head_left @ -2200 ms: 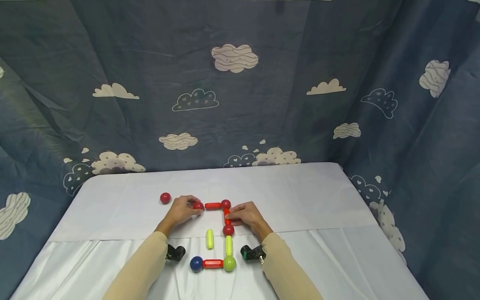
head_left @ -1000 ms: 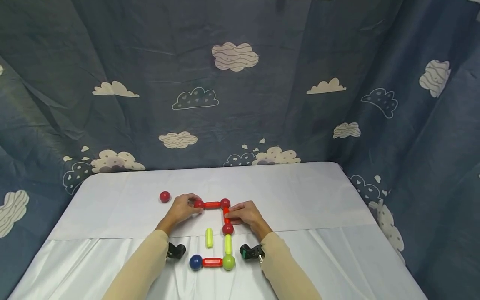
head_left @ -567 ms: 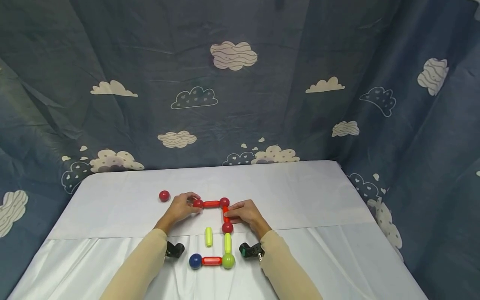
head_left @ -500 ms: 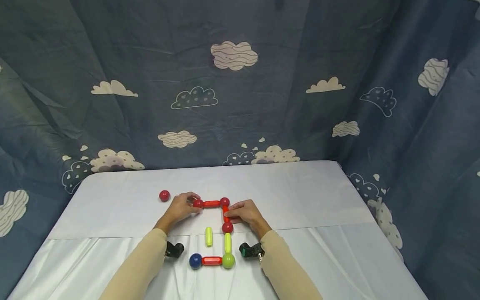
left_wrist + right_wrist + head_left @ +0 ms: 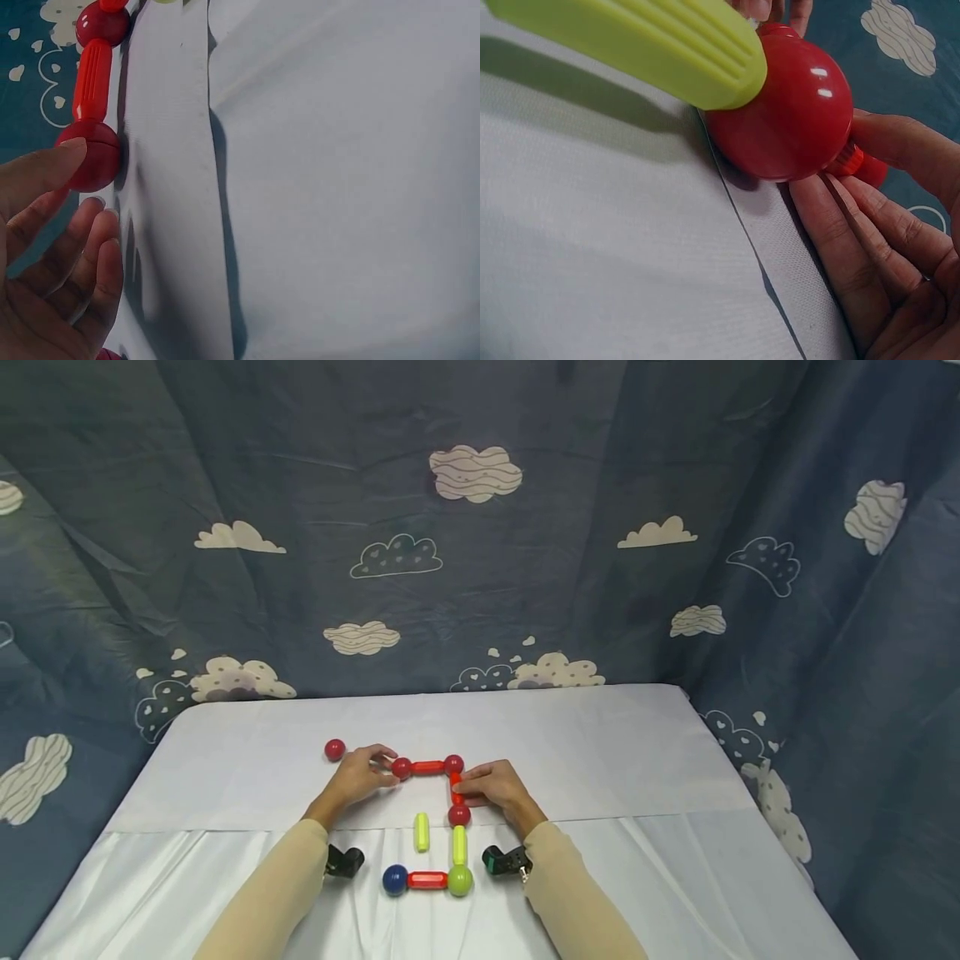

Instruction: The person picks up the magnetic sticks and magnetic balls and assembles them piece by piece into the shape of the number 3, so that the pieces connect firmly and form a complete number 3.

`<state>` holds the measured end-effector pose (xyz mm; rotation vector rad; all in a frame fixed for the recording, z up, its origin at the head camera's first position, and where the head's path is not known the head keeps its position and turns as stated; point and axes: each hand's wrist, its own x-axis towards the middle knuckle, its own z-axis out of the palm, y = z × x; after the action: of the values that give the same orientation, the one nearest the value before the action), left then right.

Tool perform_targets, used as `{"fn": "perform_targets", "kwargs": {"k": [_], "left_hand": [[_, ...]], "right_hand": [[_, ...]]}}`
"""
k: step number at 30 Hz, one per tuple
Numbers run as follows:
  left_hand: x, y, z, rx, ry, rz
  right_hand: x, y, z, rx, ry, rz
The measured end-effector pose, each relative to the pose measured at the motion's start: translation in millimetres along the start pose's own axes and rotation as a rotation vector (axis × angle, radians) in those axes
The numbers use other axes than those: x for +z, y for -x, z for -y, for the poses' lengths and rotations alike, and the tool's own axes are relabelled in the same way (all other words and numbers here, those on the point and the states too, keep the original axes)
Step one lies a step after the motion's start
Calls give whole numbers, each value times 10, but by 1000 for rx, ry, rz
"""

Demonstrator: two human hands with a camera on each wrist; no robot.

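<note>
In the head view, magnetic balls and rods form a chain with one open side. Its far-left end is a red ball [image 5: 402, 768], joined to a red rod [image 5: 428, 767] and a red corner ball [image 5: 453, 764]. My left hand [image 5: 365, 774] is beside that end ball, fingers parted and loosely bent; in the left wrist view the thumb [image 5: 45, 174] overlaps the end ball [image 5: 97, 156]. With thumb and fingers my right hand [image 5: 497, 787] pinches the upright red rod [image 5: 457, 787], above another red ball [image 5: 459, 815]. In the right wrist view that ball [image 5: 795, 112] hides most of the rod.
A loose red ball [image 5: 334, 750] lies left of the left hand. A loose yellow-green rod [image 5: 422, 832] lies inside the chain. Nearer are a joined yellow-green rod [image 5: 460, 845], green ball [image 5: 460, 881], red rod [image 5: 428, 880] and blue ball [image 5: 395, 880]. A patterned curtain [image 5: 525, 568] stands behind.
The left hand's red ball has moved right and joined the far red rod. Since then the left fingers have loosened and drawn slightly left off the ball. My right hand keeps its pinch.
</note>
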<state>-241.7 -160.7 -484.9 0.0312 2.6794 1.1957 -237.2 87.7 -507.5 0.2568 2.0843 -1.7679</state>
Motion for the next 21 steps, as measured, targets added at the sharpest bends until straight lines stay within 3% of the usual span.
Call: {"fn": "perform_targets", "kwargs": {"k": [12,17,21], "left_hand": [[-7,130,6,30,38,-19],[26,239,-22,97,34,-3],[60,296,-40,153,28,53]], "right_hand": [[-22,-4,4,0,-4,-5],[-8,-5,4,0,5,-7],[-5,-9,8,4,5,-1]]}}
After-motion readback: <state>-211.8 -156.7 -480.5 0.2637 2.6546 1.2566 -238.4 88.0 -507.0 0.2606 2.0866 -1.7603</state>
